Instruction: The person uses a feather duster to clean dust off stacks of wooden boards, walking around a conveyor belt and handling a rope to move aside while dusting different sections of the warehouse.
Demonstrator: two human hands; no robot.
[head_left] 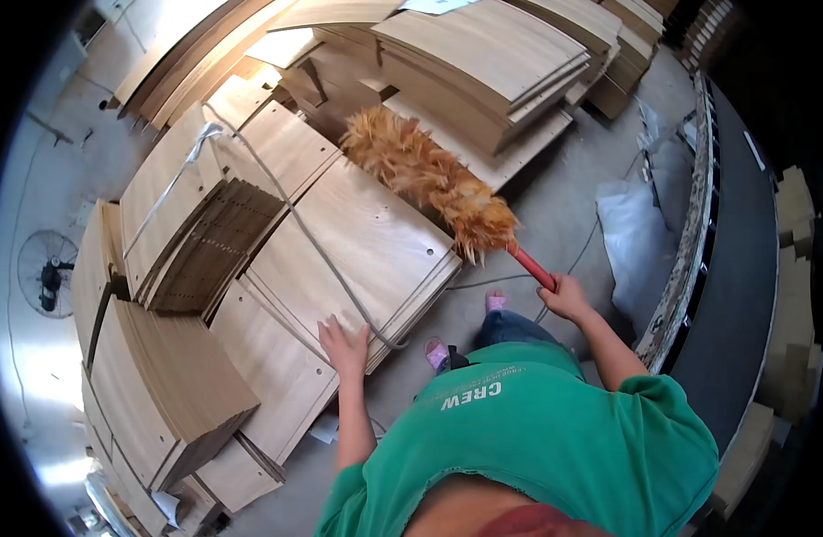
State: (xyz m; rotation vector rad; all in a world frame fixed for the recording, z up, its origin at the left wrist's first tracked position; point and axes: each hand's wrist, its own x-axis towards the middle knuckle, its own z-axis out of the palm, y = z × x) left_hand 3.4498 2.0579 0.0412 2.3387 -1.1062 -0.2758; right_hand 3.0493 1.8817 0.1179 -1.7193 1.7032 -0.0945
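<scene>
My right hand (565,296) is closed around the red handle of a feather duster (429,183). Its fluffy orange-brown feathers stretch up and to the left, over the far right edge of a stack of wooden panels (340,224). My left hand (344,347) rests with fingers spread on the near edge of that stack and holds nothing. A grey cable (317,246) lies across the panels and bends over their edge just right of my left hand. Small dark holes show near the corners of the top panel.
Taller panel stacks stand at left (165,385) and at the back (483,54). A strap (174,183) crosses one stack. On the right runs a long dark belt-like surface (729,268), with white sheeting (635,233) beside it. A fan (49,275) stands far left. Cables trail over the floor.
</scene>
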